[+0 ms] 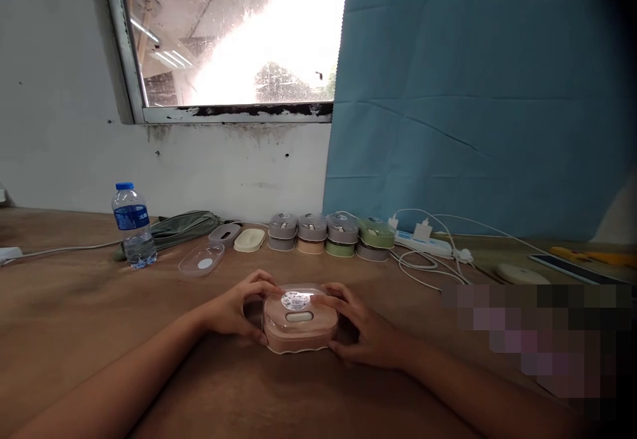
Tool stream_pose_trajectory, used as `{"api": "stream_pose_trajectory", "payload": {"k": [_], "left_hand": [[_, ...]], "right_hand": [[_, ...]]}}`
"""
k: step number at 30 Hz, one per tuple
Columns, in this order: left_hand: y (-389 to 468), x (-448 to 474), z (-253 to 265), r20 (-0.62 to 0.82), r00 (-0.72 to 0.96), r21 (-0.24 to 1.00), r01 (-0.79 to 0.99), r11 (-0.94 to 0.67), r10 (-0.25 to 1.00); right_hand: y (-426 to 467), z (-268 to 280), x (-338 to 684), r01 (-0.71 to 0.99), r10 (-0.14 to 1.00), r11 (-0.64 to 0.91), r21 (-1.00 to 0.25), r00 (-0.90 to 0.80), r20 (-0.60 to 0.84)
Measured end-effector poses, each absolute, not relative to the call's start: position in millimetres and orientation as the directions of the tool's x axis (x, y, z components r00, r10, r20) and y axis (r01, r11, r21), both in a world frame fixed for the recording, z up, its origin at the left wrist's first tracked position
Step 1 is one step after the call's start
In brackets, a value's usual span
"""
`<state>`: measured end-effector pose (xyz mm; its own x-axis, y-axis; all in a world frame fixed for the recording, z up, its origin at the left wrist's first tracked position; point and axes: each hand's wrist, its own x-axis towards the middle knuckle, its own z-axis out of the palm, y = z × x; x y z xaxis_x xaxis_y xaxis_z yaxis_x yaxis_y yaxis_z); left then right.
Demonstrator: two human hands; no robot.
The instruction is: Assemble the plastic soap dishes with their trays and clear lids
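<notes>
Surface: brown surface [213,396] spans the width of the view, bearing everything listed from the row down
Backdrop: blue cloth [472,81] hangs on the right, beside a bright window [239,41] in the wall
Row: four stacks of boxes [328,233] at the rear, two high, grey and green on top, near the foot of the cloth
Pouch: dark green pouch [184,228] rear left, lying behind a blue-capped water bottle [134,227]
Power: white power strip [430,245] right of the stacks, plugs in it, pale cables beside it
Left hand: left hand [233,306] at the box's left end, thumb by the lower near corner, other fingers over the upper far edge, part-spread and curved round it
Right hand: right hand [368,329] mirrors that at the right end, thumb low, forefinger on top, the fingers also part-spread with the box in hold
Box: pink box [298,341] front and centre, under a see-through cover, long axis running left to right from hand to hand; inward of both sets of fingers, neither hand nearer; whether its base rests fully on the surface is hard to tell
Loose parts: see-through lid [190,264], grey part [225,234], cream tray [249,241], left of the stacks
Sticker: round white sticker [295,301] on the cover, right forefinger at its edge
</notes>
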<state>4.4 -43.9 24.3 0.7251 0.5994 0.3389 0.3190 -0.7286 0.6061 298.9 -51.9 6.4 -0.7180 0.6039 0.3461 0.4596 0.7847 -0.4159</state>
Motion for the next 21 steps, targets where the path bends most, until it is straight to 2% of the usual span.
{"api": "stream_pose_trajectory", "payload": {"k": [2, 5, 7, 11, 14, 18, 21], "left_hand": [[-44, 3, 24, 0.366, 0.727, 0.576, 0.314, -0.755, 0.581], [-40, 0, 19, 0.509, 0.64, 0.503, 0.322, -0.802, 0.576], [-28, -2, 14, 0.576, 0.514, 0.444, 0.456, -0.771, 0.636], [18, -1, 7, 0.468, 0.278, 0.252, 0.868, -0.428, 0.839], [51, -1, 5, 0.405, 0.159, 0.202, 0.945, -0.257, 0.901], [55, -1, 8, 0.346, 0.117, 0.175, 0.967, -0.187, 0.931], [20, -2, 14, 0.314, 0.186, 0.127, 0.963, -0.236, 0.931]], "right_hand": [[-52, 6, 298, 0.469, 0.613, 0.781, -0.412, -0.704, 0.359], [-52, 7, 299, 0.431, 0.563, 0.823, -0.369, -0.705, 0.431], [-52, 8, 300, 0.389, 0.503, 0.863, -0.322, -0.724, 0.472], [-51, 9, 301, 0.391, 0.446, 0.895, -0.217, -0.749, 0.49], [-51, 9, 300, 0.458, 0.468, 0.876, -0.151, -0.73, 0.498], [-52, 9, 298, 0.575, 0.528, 0.813, -0.092, -0.663, 0.531], [-50, 10, 299, 0.676, 0.6, 0.731, -0.088, -0.575, 0.556]]}}
